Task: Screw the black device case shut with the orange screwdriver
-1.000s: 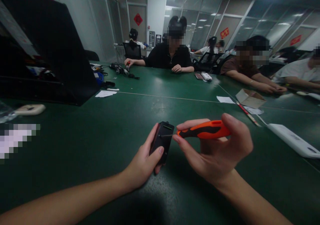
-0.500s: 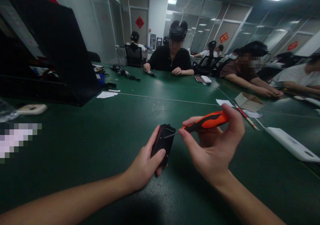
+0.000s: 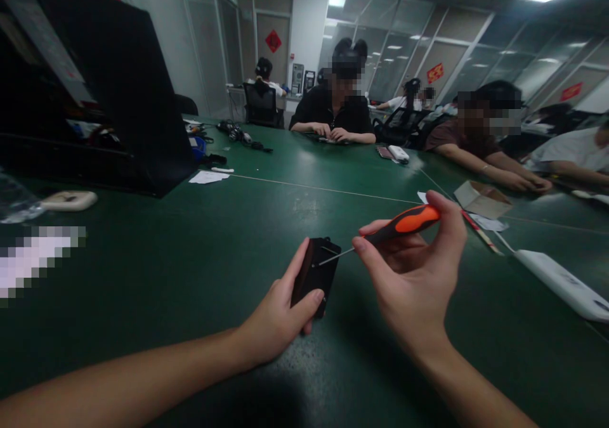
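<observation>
A small black rectangular case (image 3: 318, 274), with a slot near its top and small screws or screw holes, stands tilted in my left hand (image 3: 285, 314). My left thumb lies across its lower front, and the fingers wrap behind it. My right hand (image 3: 413, 269) grips an orange and black screwdriver (image 3: 410, 220) by its handle, thumb and fingers near the shaft end. The thin metal shaft points left and down to the case's face. Its tip is close to a small screw spot on the upper left; whether it touches, I cannot tell.
A green table (image 3: 190, 257) spreads under my hands. A large black open case (image 3: 109, 98) stands at left, near a cream-coloured object (image 3: 70, 200). On the right are a white power strip (image 3: 561, 282) and a small open box (image 3: 483, 198). A co-worker in black (image 3: 333, 111) sits opposite.
The view has shifted slightly, moving the scene right. The screwdriver's tip sits a little apart from the screw spot compared with before. The co-worker opposite has brought both hands together.
</observation>
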The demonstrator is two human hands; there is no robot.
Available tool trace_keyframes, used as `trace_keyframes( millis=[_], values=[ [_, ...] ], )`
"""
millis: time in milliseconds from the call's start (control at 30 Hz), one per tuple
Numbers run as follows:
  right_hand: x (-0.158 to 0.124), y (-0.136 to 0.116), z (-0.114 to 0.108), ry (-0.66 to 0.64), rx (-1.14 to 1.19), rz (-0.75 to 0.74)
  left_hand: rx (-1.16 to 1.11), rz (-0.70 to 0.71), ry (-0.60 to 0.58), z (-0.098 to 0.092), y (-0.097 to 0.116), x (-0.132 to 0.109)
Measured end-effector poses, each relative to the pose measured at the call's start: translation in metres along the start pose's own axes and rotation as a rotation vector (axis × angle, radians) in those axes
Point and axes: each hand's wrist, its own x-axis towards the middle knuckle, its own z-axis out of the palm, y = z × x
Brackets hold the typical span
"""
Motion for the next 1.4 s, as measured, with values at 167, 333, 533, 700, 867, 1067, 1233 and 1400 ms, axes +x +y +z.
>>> trace_keyframes(
  millis=[167, 333, 533, 700, 867, 1067, 1233, 1400],
  values=[
    [-0.001, -0.002, 0.0, -0.006, -0.015, 0.001, 0.018, -0.008, 0.007, 0.0, 0.0, 0.0],
    [0.0, -0.002, 0.0, 0.004, -0.029, 0.01, 0.015, 0.003, -0.001, -0.001, -0.001, 0.001],
    [0.002, -0.002, -0.002, -0.056, -0.071, -0.24, 0.0, -0.003, 0.005, 0.0, 0.001, 0.001],
    [-0.005, -0.012, -0.004, -0.202, -0.079, -0.478, -0.012, 0.022, 0.007, 0.001, 0.0, 0.003],
    [-0.011, -0.02, -0.005, -0.244, -0.049, -0.438, 0.023, 0.03, -0.014, 0.001, -0.003, 0.003],
    [-0.002, -0.01, -0.006, -0.24, -0.071, -0.539, -0.007, 0.021, 0.003, 0.0, 0.001, 0.004],
    [0.004, -0.006, -0.009, -0.268, -0.097, -0.473, -0.069, 0.009, 0.027, 0.0, 0.001, 0.005],
    [0.006, -0.011, -0.013, -0.37, -0.053, -0.368, -0.056, 0.01, 0.019, 0.001, -0.002, 0.003]
  ],
)
